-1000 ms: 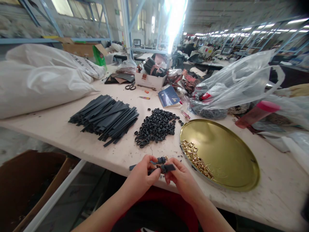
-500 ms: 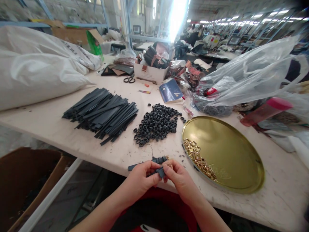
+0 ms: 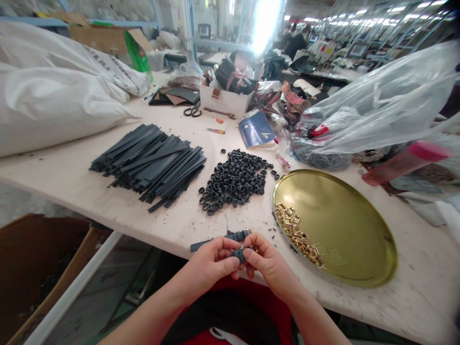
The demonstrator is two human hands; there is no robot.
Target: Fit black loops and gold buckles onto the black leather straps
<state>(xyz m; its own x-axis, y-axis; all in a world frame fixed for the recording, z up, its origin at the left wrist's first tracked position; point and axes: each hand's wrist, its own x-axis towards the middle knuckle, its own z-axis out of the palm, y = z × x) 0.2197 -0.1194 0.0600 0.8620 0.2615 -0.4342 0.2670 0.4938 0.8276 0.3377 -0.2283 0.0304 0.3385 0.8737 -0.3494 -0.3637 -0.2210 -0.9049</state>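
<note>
Dark strap piece [image 3: 238,255], in the head view, sits by the near edge of the table [image 3: 247,218], pinched between fingertips of the left hand [image 3: 212,261] and right hand [image 3: 265,257]. Just beyond lies another strap [image 3: 206,243]; farther off, black loops [image 3: 235,179] and flat strips [image 3: 151,163]. Gold buckles [image 3: 296,235] rest on the round tray [image 3: 338,206].

We count one left hand [image 3: 212,261] and one right hand [image 3: 266,262] on one dark strap [image 3: 238,255]; from there, one gold tray [image 3: 341,211] toward three o'clock, one blue booklet [image 3: 257,128] at twelve, one pair of scissors [image 3: 193,111] at eleven. Loops [image 3: 235,179] at twelve and strips [image 3: 151,163] at ten lie too heaped to number.
</note>
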